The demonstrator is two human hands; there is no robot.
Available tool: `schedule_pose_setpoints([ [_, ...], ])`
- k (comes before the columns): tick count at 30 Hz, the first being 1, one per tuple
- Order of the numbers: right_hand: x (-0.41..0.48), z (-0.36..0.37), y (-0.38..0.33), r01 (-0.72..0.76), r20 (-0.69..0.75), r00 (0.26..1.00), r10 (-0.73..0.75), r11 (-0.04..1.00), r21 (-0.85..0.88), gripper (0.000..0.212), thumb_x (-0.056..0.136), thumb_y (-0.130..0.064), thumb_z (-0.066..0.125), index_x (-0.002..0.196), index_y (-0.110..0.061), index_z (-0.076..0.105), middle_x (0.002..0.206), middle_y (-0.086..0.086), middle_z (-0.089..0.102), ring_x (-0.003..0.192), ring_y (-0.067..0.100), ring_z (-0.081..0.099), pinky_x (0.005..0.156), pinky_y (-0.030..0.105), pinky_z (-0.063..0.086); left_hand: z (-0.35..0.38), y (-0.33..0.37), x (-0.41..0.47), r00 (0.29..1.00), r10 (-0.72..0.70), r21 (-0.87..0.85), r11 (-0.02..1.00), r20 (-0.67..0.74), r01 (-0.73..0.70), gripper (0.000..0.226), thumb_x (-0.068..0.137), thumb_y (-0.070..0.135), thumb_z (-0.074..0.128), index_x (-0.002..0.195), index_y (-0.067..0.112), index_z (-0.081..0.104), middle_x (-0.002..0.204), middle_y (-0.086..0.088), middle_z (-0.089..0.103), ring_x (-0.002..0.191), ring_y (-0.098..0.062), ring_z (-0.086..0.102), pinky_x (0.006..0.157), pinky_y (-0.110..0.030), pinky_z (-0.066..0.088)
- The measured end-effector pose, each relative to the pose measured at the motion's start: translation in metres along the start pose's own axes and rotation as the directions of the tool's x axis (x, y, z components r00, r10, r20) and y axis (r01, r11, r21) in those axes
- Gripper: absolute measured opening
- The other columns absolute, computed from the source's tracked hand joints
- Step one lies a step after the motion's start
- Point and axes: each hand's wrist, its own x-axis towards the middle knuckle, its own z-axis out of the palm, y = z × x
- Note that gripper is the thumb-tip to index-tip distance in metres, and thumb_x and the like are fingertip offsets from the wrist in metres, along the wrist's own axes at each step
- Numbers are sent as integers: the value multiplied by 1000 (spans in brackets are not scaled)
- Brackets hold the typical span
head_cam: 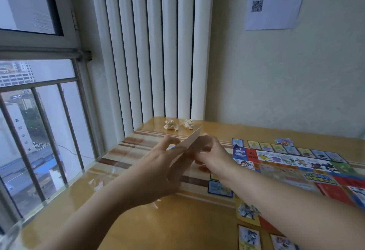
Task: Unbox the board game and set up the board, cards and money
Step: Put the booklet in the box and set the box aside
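Note:
Both hands are raised over the table's left part with a pale cardboard piece (189, 143) between them, tilted on edge. My left hand (158, 165) holds its lower left side with fingers around it. My right hand (211, 155) pinches its right end. The colourful game board (292, 166) lies flat on the table to the right. A row of cards (286, 148) runs along its far edge, and more cards (248, 234) lie near its left edge at the bottom. A blue-edged card (219, 188) sits under my right forearm.
Two crumpled paper balls (177, 125) lie at the table's far edge by the white radiator (150, 52). A small loose pile of cards (283, 141) sits beyond the board. The window with bars (39, 131) runs along the left. The glossy wooden table (167, 220) extends toward me.

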Motion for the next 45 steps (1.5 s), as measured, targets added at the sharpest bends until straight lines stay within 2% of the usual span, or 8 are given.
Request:
schedule_pose_setpoints([
  [9, 5, 2, -28, 292, -35, 954, -298, 949, -119, 42, 85, -34, 68, 123, -28, 51, 114, -11, 59, 108, 9, 56, 82, 19, 51, -39, -12, 1, 968, -137, -142, 984, -210, 108, 57, 84, 22, 64, 137, 30, 45, 126, 20, 37, 103, -3, 54, 86, -5, 45],
  [13, -1, 8, -56, 444, -61, 891, -450, 891, -93, 33, 89, -36, 62, 117, -30, 45, 97, -19, 56, 89, -6, 53, 58, -2, 41, -81, -21, 5, 934, -292, -490, 857, -208, 159, 37, 88, 11, 59, 120, 29, 59, 115, 18, 56, 96, -4, 62, 76, -23, 55],
  [19, -4, 18, -41, 454, 67, 891, -449, 872, -186, 33, 90, -38, 58, 120, -32, 47, 106, -9, 60, 100, 4, 57, 73, 12, 48, -76, -35, 10, 852, -487, -676, 695, -193, 245, 12, 90, 29, 56, 92, 25, 68, 84, -1, 73, 78, -25, 69, 68, -34, 60],
  [23, 1, 20, -23, 453, 73, 890, -451, 853, -258, 27, 95, -36, 51, 120, -27, 56, 118, -6, 57, 108, 7, 54, 95, 33, 48, -47, -44, 9, 786, -480, -596, 782, -389, 182, 54, 78, 47, 57, 125, 20, 56, 104, 5, 64, 78, -2, 66, 63, -21, 56],
  [26, 10, 15, -28, 441, 55, 896, -441, 867, -232, 18, 95, -33, 51, 108, -30, 63, 113, -7, 61, 106, 8, 56, 96, 34, 48, -39, -54, 2, 735, -509, -644, 754, -447, 130, 73, 72, 52, 58, 138, 25, 43, 116, 0, 59, 104, -14, 60, 81, -36, 56],
  [32, 26, 13, -43, 308, 141, 945, -294, 947, -90, 15, 91, -26, 60, 106, -25, 56, 112, -5, 63, 101, 14, 60, 84, 28, 49, -32, -61, -16, 908, -372, -866, 500, -194, 19, 35, 80, 28, 66, 113, 16, 60, 75, -4, 67, 70, -22, 67, 54, -25, 53],
  [37, 33, 18, -52, 296, 227, 935, -273, 952, -74, 43, 92, -18, 60, 131, -28, 45, 116, 1, 61, 110, 15, 57, 92, 28, 44, -42, -71, -6, 907, -335, -671, 737, -255, 84, 23, 79, 30, 59, 96, 15, 66, 81, -1, 72, 80, -20, 70, 69, -31, 58],
  [45, 33, 16, -48, 383, 224, 908, -355, 918, -99, 33, 85, -46, 56, 105, -24, 68, 102, 3, 69, 101, 17, 63, 89, 27, 51, -34, -77, -10, 861, -336, -566, 822, -382, 70, 33, 68, 49, 56, 93, 28, 63, 75, 11, 72, 75, -6, 70, 68, -19, 56],
])
